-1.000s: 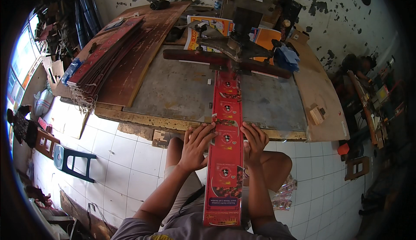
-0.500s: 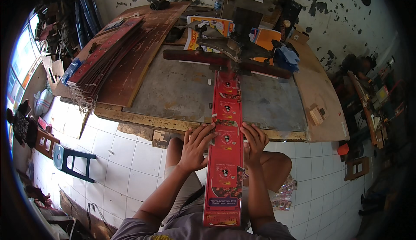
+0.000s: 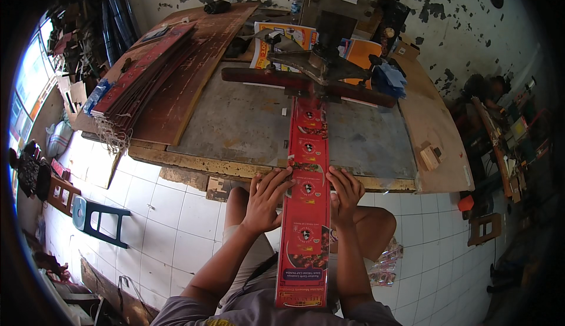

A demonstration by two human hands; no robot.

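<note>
A long, narrow red printed strip [image 3: 307, 208], with food pictures and round emblems, runs from my lap up over the table's front edge. Its far end lies beneath the dark bar of a heavy metal press [image 3: 318, 81]. My left hand [image 3: 265, 199] grips the strip's left edge near the table edge, fingers on top and thumb low at the side. Opposite it, my right hand [image 3: 345, 193] holds the right edge in the same way. The near part of the strip extends toward my body, and its underside is hidden.
Beneath the press is a grey metal plate [image 3: 229, 120] on a worn table [image 3: 265, 176]. A stack of red strips with string loops [image 3: 144, 70] lies left. A small wooden block [image 3: 431, 157] sits right. On the tiled floor stands a dark stool [image 3: 100, 220]; printed packets [image 3: 385, 264] lie right.
</note>
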